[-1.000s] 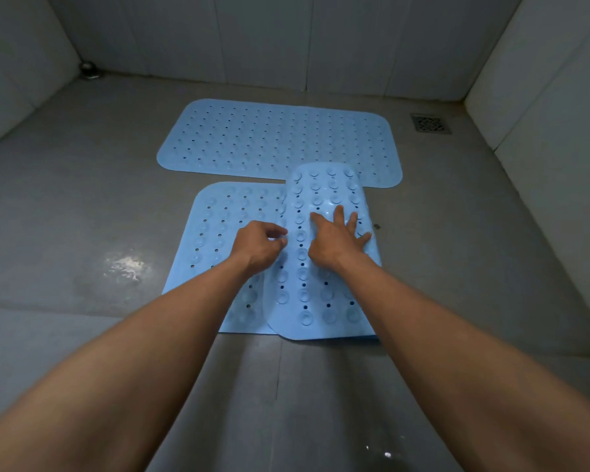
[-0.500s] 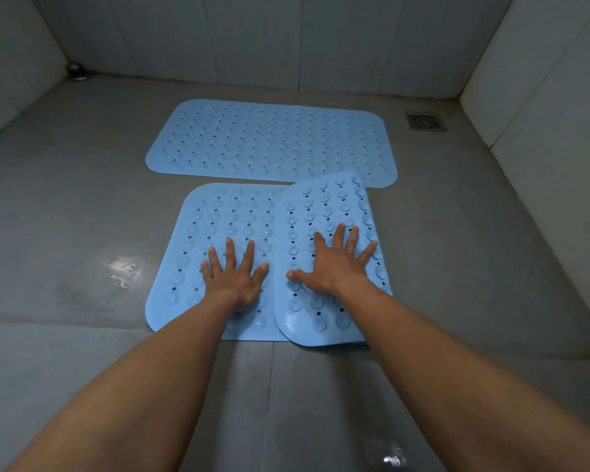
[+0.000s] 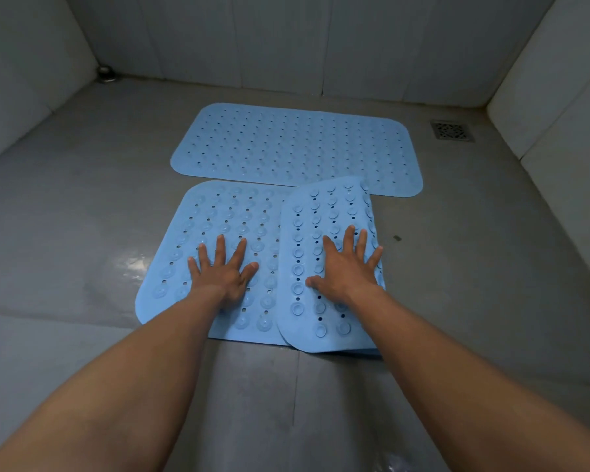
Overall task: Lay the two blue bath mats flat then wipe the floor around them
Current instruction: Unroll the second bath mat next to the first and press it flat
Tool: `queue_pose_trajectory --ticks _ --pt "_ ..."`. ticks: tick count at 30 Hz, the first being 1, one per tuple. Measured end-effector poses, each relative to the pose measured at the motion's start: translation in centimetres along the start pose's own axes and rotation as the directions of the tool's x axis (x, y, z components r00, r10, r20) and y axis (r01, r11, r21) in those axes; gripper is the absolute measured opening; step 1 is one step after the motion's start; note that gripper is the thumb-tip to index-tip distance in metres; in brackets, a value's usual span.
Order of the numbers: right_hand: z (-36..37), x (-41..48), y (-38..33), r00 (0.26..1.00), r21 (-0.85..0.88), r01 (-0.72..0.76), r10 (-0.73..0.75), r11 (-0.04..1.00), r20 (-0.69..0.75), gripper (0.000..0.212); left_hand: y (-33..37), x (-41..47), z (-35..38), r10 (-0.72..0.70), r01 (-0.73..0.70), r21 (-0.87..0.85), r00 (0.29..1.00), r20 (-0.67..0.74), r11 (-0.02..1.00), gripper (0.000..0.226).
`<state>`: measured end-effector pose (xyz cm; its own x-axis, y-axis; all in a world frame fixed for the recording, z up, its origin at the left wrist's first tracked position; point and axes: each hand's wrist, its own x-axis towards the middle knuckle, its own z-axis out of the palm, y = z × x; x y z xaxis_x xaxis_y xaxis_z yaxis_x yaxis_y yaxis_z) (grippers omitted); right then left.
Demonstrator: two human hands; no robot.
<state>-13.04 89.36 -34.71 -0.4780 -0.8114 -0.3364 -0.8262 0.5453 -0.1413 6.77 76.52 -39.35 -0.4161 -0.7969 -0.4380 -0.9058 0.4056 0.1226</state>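
Fingers point(image 3: 220, 248) splayed flat, gripping nothing; pin mat point(image 3: 218, 212) with left hand point(image 3: 223, 274), right hand point(image 3: 346, 267) flips folded flap point(image 3: 334, 206) rightward.

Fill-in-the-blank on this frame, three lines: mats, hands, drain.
1. The far mat lies ___ on the floor.
2. The right hand presses the folded flap of the near mat, whose ___ cups face up.
3. The floor drain sits to the ___ of the far mat.
Missing: flat; suction; right.
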Motion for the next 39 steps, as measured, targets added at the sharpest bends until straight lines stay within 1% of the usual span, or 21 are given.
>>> queue_pose_trajectory --ticks 5,8,10,12,14,15,17,20,21,25,27,30,32,35,37,39 --pt "0.1 -0.2 -0.5 1.000 0.031 0.006 -0.006 0.999 0.004 0.094 -3.6 0.2 -0.9 -0.047 0.047 0.007 0.999 0.001 0.999 0.067" --pt "0.3 -0.3 -1.1 1.000 0.053 0.006 -0.005 0.999 -0.010 0.089 -4.1 0.4 -1.0 -0.042 0.042 -0.005 0.999 0.010 0.999 0.067" --pt "0.4 -0.6 -1.5 0.999 0.054 0.009 -0.008 0.998 -0.035 0.083 -3.8 0.6 -1.0 -0.063 0.063 -0.013 0.998 0.018 0.998 0.067" --pt "0.4 -0.9 -1.9 0.998 0.040 0.028 -0.025 0.999 -0.065 0.078 -2.9 0.6 -1.0 -0.077 0.077 -0.004 0.997 -0.022 0.997 0.064" --pt "0.5 -1.3 -2.2 0.997 0.022 0.058 -0.057 0.998 -0.059 0.077 -1.3 0.1 -0.9 -0.030 0.031 0.011 0.994 -0.109 0.999 0.059" --pt "0.6 -1.6 -2.3 0.996 0.007 0.070 -0.070 0.998 -0.049 0.076 -0.3 -0.3 -0.7 -0.001 0.001 -0.002 0.991 -0.131 1.000 0.058" --pt "0.7 -1.9 -2.4 0.996 -0.021 0.077 -0.078 0.997 -0.039 0.070 1.2 -1.2 0.1 0.016 -0.020 -0.045 0.995 -0.098 0.999 0.062" --pt "0.9 -1.9 -2.2 0.998 -0.042 0.042 -0.044 0.998 -0.049 0.055 1.6 -1.4 1.2 -0.007 0.006 -0.029 0.999 -0.044 1.000 0.075" --pt "0.9 -1.9 -2.1 0.998 -0.044 0.025 -0.027 0.999 -0.049 0.056 1.4 -1.2 1.2 -0.011 0.010 -0.028 0.999 -0.031 1.000 0.077" --pt "0.8 -2.1 -1.1 0.999 -0.054 -0.019 0.017 0.998 -0.041 0.097 1.1 -1.0 0.9 -0.017 0.018 -0.027 1.000 0.006 0.999 0.076" --pt "0.8 -2.3 -0.6 0.998 -0.040 -0.046 0.044 0.998 -0.037 0.110 1.2 -1.1 0.8 -0.026 0.026 -0.023 1.000 0.018 0.999 0.075" --pt "0.8 -2.6 0.2 0.997 -0.034 -0.060 0.058 0.998 -0.052 0.108 1.5 -0.9 0.8 -0.049 0.049 -0.016 0.999 0.021 0.999 0.073" --pt "0.7 -2.9 0.9 0.996 -0.027 -0.054 0.052 0.998 -0.066 0.103 2.2 -1.1 0.9 -0.066 0.065 -0.021 0.998 -0.014 0.998 0.070" --pt "0.5 -3.4 1.8 0.996 -0.002 -0.049 0.048 0.999 -0.073 0.097 4.6 -2.1 1.7 -0.001 -0.003 -0.034 0.994 -0.109 0.999 0.064" --pt "0.4 -3.7 2.2 0.996 0.019 -0.053 0.054 0.998 -0.071 0.096 6.6 -3.0 2.6 0.027 -0.034 -0.054 0.992 -0.120 0.998 0.066" --pt "0.2 -4.0 2.5 0.995 0.019 -0.059 0.061 0.998 -0.081 0.096 8.6 -3.4 3.3 0.050 -0.055 -0.038 0.991 -0.120 0.998 0.070"
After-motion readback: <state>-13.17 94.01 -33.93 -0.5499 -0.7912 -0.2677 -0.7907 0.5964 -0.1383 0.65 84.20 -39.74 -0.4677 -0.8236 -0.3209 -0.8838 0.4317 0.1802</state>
